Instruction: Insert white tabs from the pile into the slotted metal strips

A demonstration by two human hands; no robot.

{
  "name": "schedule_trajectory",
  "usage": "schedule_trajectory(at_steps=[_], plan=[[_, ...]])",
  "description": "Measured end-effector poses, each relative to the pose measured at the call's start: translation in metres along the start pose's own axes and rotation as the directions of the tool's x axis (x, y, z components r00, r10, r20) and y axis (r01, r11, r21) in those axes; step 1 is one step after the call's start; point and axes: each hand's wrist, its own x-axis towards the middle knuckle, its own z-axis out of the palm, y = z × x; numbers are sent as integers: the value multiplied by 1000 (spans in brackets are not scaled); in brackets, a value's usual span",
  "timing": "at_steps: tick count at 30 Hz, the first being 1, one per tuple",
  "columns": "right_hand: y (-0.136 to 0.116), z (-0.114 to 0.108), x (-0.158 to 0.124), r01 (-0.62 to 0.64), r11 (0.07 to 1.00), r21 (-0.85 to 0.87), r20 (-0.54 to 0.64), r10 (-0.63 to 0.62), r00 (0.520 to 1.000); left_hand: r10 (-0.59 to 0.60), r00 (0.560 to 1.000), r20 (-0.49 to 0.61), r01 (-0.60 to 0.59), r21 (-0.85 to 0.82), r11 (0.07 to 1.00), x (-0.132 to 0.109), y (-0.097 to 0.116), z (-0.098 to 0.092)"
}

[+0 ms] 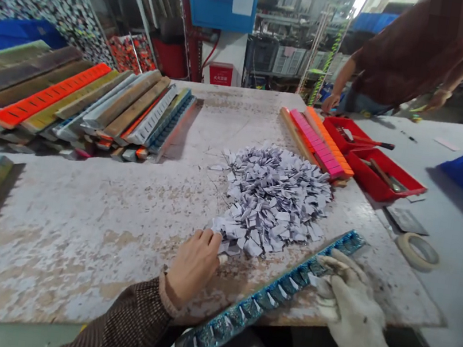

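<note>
A big heap of small white paper tags [273,200] lies in the middle of the worn table [89,222]. My bare left hand [194,263] rests at the heap's near edge, fingers curled down onto a few tags. A long blue slotted strip [269,298] lies slantwise over the table's front edge, white tags stuck in its slots. My right hand [348,310], in a white knit glove, grips the strip near its far end.
Stacks of long slotted strips in several colours [93,109] fill the left side. More strips [316,143] and two red trays with tools [372,165] lie at the right, with a tape roll [418,250]. Another person [405,60] leans over the far right table.
</note>
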Motion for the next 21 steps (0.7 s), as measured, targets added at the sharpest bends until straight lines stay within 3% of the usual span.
schedule_trajectory(at_steps=[6, 10, 12, 15, 18, 21], plan=[[0, 12, 11, 232, 931, -281, 127, -203, 971, -14, 995, 97, 17, -30, 999, 3, -11, 7], [-6, 16, 20, 248, 928, -278, 214, -192, 958, -45, 998, 34, 53, -328, 943, 1, -14, 9], [-3, 19, 19, 257, 935, -244, 227, -203, 953, -64, 998, 14, 61, -570, 819, 1, -15, 10], [8, 19, 14, 277, 941, -192, 245, -227, 942, -34, 998, 62, 70, -863, 500, 1, -9, 11], [14, 12, 14, 227, 962, -150, 210, -194, 958, 55, 992, 111, 97, -972, 215, 2, 5, 9], [-3, 5, 24, 154, 985, -73, 88, -148, 985, 144, 981, 129, 120, -990, 72, 2, 25, 3]])
